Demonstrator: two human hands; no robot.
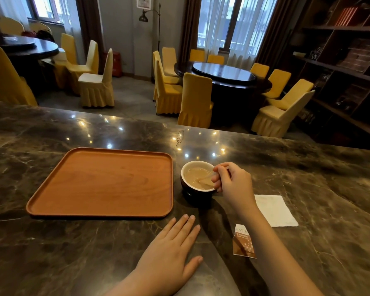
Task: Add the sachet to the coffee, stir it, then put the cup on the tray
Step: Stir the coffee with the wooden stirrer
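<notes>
A dark cup with a white inside (pixel 187 184) stands on the marble counter, just right of the tray, and holds milky brown coffee. My right hand (pixel 233 182) is over the cup's right rim, pinching a spoon (pixel 206 178) whose bowl dips into the coffee. The brown wooden tray (pixel 103 212) lies bare to the left. A torn brown-and-white sachet (pixel 244 242) lies flat on the counter, partly under my right forearm. My left hand (pixel 171 251) rests palm down on the counter in front of the tray's near right corner, fingers spread, holding nothing.
A white paper napkin (pixel 275 210) lies right of my right wrist. The counter's far edge (pixel 137 118) runs across the view; beyond it are yellow-covered chairs, dark round tables and shelves on the right.
</notes>
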